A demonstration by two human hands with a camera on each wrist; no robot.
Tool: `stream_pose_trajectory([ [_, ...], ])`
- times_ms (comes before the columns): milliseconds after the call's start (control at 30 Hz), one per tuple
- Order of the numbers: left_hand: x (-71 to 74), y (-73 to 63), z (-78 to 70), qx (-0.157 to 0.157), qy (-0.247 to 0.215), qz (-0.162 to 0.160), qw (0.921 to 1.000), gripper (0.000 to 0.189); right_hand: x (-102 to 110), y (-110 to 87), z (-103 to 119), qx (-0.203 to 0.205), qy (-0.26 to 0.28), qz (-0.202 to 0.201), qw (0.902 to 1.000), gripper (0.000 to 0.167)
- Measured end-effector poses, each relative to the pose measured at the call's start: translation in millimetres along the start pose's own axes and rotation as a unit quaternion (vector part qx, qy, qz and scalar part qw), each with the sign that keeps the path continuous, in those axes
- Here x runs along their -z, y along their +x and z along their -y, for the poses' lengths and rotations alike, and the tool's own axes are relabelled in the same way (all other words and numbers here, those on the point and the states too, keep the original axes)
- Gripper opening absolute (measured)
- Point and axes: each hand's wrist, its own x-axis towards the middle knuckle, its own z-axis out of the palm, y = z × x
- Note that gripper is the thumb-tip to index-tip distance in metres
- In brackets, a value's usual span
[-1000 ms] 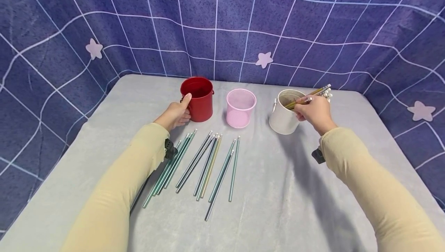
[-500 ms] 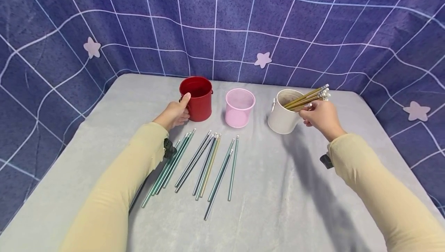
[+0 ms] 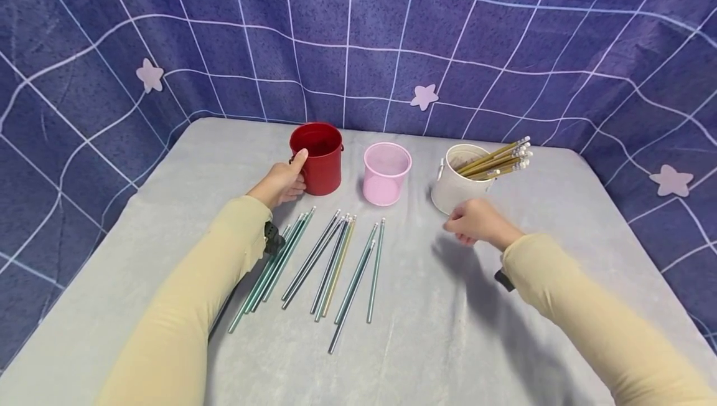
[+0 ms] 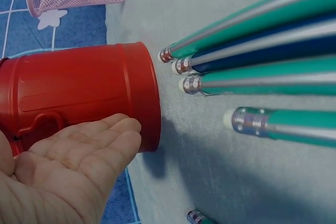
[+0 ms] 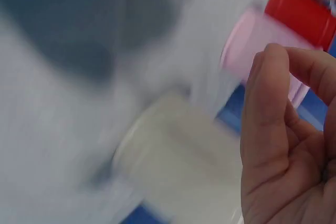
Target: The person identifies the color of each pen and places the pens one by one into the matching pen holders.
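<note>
My left hand (image 3: pixel 282 182) touches the side of the red bucket (image 3: pixel 325 172), thumb near its rim. In the left wrist view its fingers (image 4: pixel 100 145) lie nearly straight along the bucket wall. My right hand (image 3: pixel 476 222) is over the table in front of the cream bucket (image 3: pixel 452 191), loosely bent, with nothing in it. In the right wrist view thumb and fingertips come close together. Gold pencils (image 3: pixel 495 160) lean out of the cream bucket, eraser ends up. Green and dark blue pencils (image 3: pixel 282 263) lie on the table, with one gold pencil (image 3: pixel 339 269) among them.
Between the two buckets stands a pink mesh cup (image 3: pixel 386 175). The table (image 3: pixel 426 344) has a pale grey cloth. Behind and beside it hangs a blue curtain (image 3: pixel 375 63) with white lines and stars.
My right hand has let go of the gold pencils, which now rest in the cream bucket, and has come down and toward me. My left hand stays at the red bucket.
</note>
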Motion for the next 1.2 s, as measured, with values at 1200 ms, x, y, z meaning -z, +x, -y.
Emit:
stream_pose_trajectory([
  [1200,-0.4,-4.1,4.3,-0.012,-0.009,0.01,0.9998,0.088,-125.8,58.6,94.7,-0.08,0.037,0.127,0.9881,0.036],
])
